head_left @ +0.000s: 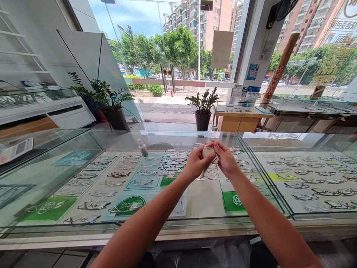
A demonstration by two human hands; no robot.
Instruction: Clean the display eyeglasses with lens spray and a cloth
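A bright shop looks out through a tall glass front (145,44) onto a sunlit street, where apartment blocks (186,22) rise behind green trees (178,46). Across the near side runs a long glass counter (181,233), its pale front edge toward the wearer. Beyond it, near the window, are a wooden cabinet (237,123) topped with more wares and two leafy plants, the larger one (106,93) on the left and the smaller one (203,102) just beside the cabinet, both in dark pots. Two bare forearms reach in from the lower edge, over the counter, and meet near its middle. Green cards (237,201) with white marks lie among the displays under the glass. The left hand (196,160) and right hand (226,159) come together above the glass, fingers bent and closed on a pale cloth (208,152) bunched between them, one end of it hanging below the left hand; whether anything is folded inside cannot be told. A small spray bottle (143,148) stands on the countertop to the left, well apart from the hands. Rows of spectacles (119,174) spread below and on either side, some partly hidden behind the hands.
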